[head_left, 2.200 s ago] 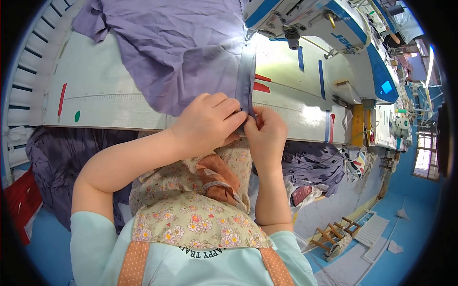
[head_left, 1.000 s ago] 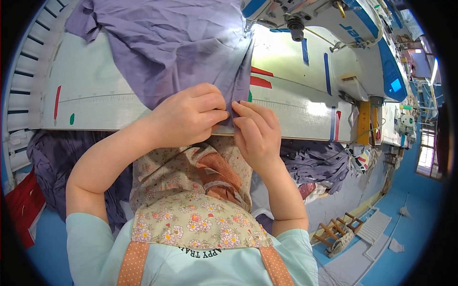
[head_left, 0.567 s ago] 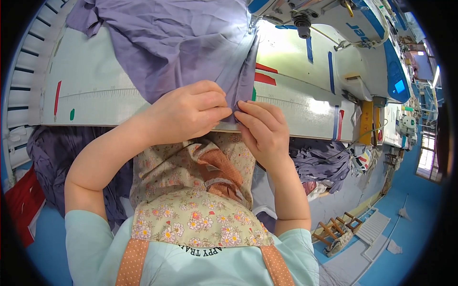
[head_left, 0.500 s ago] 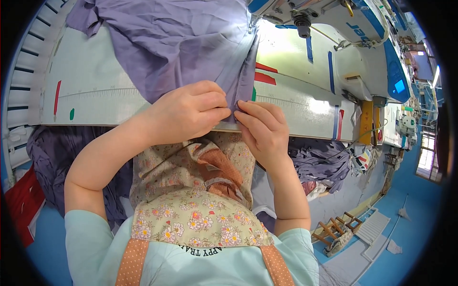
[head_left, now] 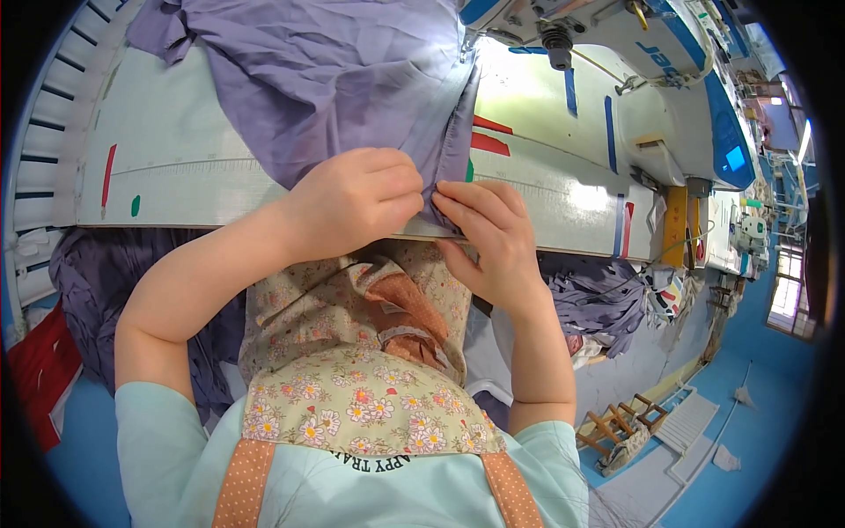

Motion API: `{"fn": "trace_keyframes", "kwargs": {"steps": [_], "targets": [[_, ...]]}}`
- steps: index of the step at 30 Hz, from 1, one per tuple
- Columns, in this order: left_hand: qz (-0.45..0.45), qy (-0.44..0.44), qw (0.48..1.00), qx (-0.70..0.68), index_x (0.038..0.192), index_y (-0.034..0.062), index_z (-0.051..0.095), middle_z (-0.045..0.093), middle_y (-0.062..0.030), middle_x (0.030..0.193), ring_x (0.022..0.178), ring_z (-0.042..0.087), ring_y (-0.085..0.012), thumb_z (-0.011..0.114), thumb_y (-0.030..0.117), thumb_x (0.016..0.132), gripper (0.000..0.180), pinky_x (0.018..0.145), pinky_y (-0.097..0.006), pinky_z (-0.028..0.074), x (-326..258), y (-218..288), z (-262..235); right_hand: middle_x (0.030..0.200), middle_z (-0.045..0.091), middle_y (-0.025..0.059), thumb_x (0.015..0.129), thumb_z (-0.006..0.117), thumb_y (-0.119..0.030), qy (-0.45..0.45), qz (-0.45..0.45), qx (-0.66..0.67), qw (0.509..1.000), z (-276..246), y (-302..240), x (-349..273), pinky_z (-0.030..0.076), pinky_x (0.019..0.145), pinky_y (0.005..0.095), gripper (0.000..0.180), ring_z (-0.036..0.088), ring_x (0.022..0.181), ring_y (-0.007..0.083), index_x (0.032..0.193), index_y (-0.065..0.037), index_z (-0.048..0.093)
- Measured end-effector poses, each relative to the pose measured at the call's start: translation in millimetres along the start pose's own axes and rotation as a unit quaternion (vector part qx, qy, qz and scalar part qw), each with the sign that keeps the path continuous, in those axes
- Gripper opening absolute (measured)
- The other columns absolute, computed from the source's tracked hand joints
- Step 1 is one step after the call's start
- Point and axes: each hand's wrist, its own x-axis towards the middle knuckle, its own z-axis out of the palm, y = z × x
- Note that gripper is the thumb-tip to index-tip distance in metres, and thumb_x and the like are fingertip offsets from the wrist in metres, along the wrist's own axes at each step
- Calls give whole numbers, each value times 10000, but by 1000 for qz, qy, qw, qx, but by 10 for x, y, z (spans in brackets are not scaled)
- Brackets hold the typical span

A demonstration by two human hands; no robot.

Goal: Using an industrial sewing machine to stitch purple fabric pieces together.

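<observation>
Purple fabric (head_left: 290, 79) lies in loose folds on the white sewing table, its right edge running from under the sewing machine's needle area (head_left: 466, 48) down to my hands. My left hand (head_left: 365, 198) is closed on the near end of the fabric, its fingertips bent together and partly hidden. Just to its right, my right hand (head_left: 488, 229) pinches the folded edge with its fingers, while its thumb sits lower, near the table's front edge. A narrow fold of cloth shows between the two hands.
A sewing machine (head_left: 651, 53) stands at the back right. Ruler markings and red tape (head_left: 490, 143) run along the table (head_left: 158, 189). More purple cloth hangs below at left (head_left: 114, 299) and right (head_left: 590, 295). A wooden rack (head_left: 616, 427) stands at lower right.
My right thumb has moved down and away from its fingers. My left hand has shifted slightly, and the fabric's near edge between the hands lies a little differently.
</observation>
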Motion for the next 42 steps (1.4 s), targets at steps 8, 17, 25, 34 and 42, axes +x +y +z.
{"fn": "trace_keyframes", "kwargs": {"steps": [8, 17, 25, 34, 42], "targets": [[-45, 5, 998, -35, 887, 38, 645, 628, -67, 922, 898, 645, -279, 733, 56, 669, 236, 772, -384, 554, -1, 76, 4, 1190, 642, 38, 638, 786, -128, 23, 10, -32, 999, 52, -55, -12, 461, 915, 431, 492, 579, 1059, 277, 1116, -62, 691], [-11, -15, 999, 49, 854, 57, 649, 583, -29, 814, 808, 635, -220, 693, 116, 688, 182, 666, -347, 516, 14, 127, 57, 1183, 640, 21, 629, 810, -142, 19, 35, 0, 999, 43, -73, -4, 452, 930, 434, 490, 566, 1081, 276, 1103, -77, 703], [-68, 41, 997, 23, 785, 67, 639, 578, -39, 774, 740, 614, -232, 739, 76, 677, 147, 632, -360, 491, 68, 115, 145, 1155, 652, 6, 628, 791, -120, 43, 46, -16, 998, 105, -88, -11, 449, 898, 413, 452, 576, 1058, 258, 1072, -99, 709], [-178, -19, 967, -181, 864, 47, 645, 634, -93, 896, 872, 628, -291, 684, -19, 719, 165, 764, -380, 510, 42, 85, -99, 1042, 693, 16, 657, 684, -18, 131, 3, -65, 989, 262, -35, 4, 477, 804, 380, 324, 627, 967, 238, 975, -78, 709], [-211, 3, 950, -229, 986, 11, 680, 641, -117, 1082, 1048, 628, -269, 566, -134, 712, 330, 921, -357, 503, -21, 58, -253, 1047, 693, 42, 663, 669, -50, 136, -23, -87, 987, 279, -34, -27, 483, 790, 374, 297, 644, 966, 231, 959, -61, 699]]}}
